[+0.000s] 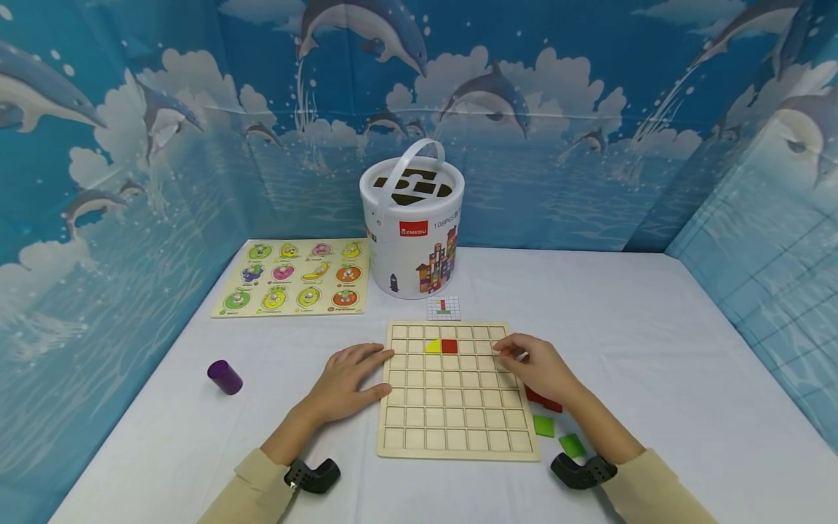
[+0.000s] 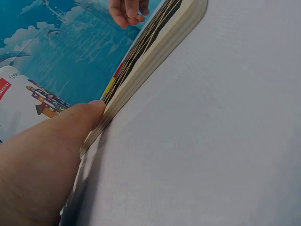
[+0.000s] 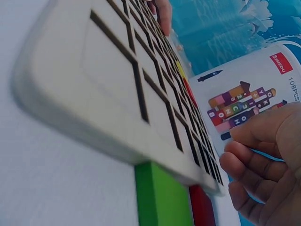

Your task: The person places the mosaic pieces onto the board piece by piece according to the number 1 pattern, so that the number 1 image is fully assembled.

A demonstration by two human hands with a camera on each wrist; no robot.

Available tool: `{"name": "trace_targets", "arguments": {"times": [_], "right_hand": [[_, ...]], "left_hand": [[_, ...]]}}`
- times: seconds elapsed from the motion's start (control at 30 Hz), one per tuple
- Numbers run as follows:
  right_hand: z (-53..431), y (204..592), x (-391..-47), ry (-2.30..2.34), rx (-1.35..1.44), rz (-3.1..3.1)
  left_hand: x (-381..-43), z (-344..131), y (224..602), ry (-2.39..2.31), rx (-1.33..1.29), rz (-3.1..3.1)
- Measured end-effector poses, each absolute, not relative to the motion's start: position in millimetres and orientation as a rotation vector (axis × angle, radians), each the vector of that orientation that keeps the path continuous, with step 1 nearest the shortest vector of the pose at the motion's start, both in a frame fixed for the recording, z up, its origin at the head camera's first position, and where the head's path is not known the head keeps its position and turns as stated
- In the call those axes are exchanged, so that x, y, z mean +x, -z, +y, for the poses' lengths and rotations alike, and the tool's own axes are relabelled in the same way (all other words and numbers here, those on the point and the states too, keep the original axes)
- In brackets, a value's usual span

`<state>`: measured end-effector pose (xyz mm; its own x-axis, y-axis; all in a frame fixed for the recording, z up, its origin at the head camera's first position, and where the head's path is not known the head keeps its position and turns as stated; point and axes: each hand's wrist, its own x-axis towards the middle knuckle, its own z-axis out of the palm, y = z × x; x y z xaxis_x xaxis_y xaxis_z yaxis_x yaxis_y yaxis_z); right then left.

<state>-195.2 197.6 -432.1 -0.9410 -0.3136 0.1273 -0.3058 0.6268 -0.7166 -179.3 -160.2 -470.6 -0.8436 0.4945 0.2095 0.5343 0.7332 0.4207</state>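
Observation:
A wooden grid board lies flat on the white tablecloth. In its second row from the back, a yellow piece with a sloping edge sits beside a red square. My left hand touches the board's left edge, its fingers and thumb spread. At the back right edge is my right hand, its fingers loosely bent; nothing shows between them in the right wrist view. Partly under that forearm are red pieces, near a green square and another green piece.
Behind the board lies a small grid card with a coloured pattern. A white handled bucket stands at the back, next to a fruit puzzle board. A purple cylinder lies at left. Dolphin-printed curtains enclose the table.

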Motion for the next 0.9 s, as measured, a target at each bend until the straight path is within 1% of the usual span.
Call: {"name": "trace_targets", "arguments": {"times": [0.4, 0.63, 0.9], "right_hand": [[219.9, 431.8, -185.5, 1.211, -0.506, 2.848], [230.3, 431.5, -180.8, 1.146, -0.414, 2.866], [241.9, 434.1, -174.1, 1.153, -0.436, 2.849]], "left_hand": [[-180.0, -160.2, 471.5, 0.727, -0.833, -2.855], [-179.6, -160.3, 471.3, 0.731, -0.832, -2.856], [-180.1, -160.6, 472.0, 0.737, -0.834, -2.853]]}}
